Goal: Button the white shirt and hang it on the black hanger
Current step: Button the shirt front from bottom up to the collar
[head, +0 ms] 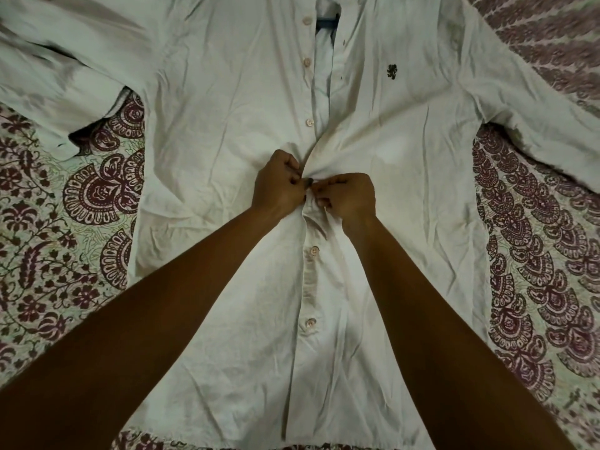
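Where it lies flat on the patterned bedsheet (65,222), the white shirt (227,125) runs lengthwise away from the person, collar end far, hem near, sleeves spread to both sides. At mid-length on its front strip, the left hand (276,186) pinches one edge with curled fingers and the right hand (349,198) pinches the other. Two lower buttons (313,251) are fastened; the upper buttons (308,122) lie undone.

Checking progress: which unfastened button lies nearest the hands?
The lowest unfastened button, just above the left hand; the other two sit farther up the white shirt.
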